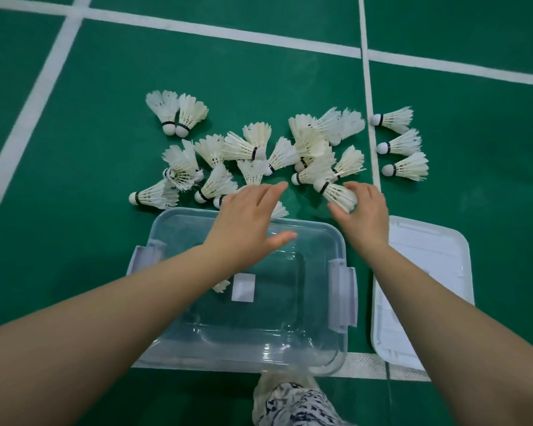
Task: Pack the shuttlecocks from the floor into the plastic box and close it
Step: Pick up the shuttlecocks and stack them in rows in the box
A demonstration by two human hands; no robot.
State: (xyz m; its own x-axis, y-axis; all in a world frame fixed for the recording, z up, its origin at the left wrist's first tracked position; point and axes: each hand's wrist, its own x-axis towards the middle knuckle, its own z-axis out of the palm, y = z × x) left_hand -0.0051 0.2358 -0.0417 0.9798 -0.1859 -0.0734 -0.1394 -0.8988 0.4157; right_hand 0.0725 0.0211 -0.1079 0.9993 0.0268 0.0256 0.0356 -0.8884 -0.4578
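Packing barely begun. Plastic box sits open on the green floor, nearly bare — one shuttlecock, possibly more hidden under the left forearm. Lid lies just beside the box, on its right side, not yet used.

Scattered shuttlecocks lie on the floor just beyond the box; three lie apart past the white line.

Right hand: fingers curled around one shuttlecock, cork pointing left. Left hand: fingers spread, empty, hovering over the box's far rim.

Remaining: nearly all birdies, then lid on and latches shut.
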